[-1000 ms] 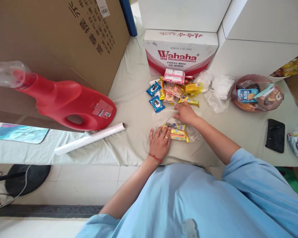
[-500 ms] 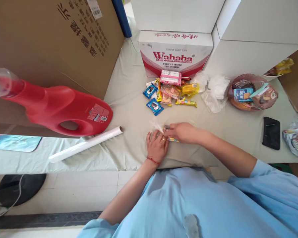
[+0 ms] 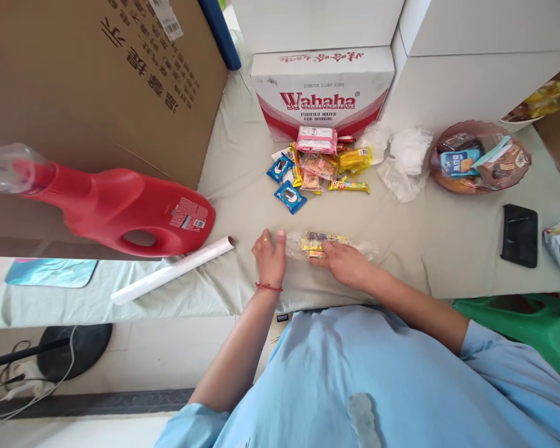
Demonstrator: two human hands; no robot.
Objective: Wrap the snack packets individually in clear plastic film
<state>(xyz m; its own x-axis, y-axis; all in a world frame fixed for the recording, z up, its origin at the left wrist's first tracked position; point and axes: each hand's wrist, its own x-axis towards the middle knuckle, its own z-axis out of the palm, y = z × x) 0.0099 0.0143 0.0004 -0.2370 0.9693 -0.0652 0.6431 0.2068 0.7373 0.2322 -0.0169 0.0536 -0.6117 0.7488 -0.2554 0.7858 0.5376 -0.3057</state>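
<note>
Two blue packets (image 3: 290, 197) edge snack pile (image 3: 317, 167), beyond bagged bars (image 3: 324, 238).

Yellow snack packets (image 3: 323, 238) amid clear plastic (image 3: 296, 245)

Head-worn view, facing forward and down (one camera), table (image 3: 242, 208) near.

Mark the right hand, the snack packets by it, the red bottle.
Right hand (image 3: 345, 262): head view, back of the hand.
Snack packets (image 3: 325, 237): head view, farthest packet's wrapper.
Red bottle (image 3: 133, 202): head view, body beside the handle opening.
</note>
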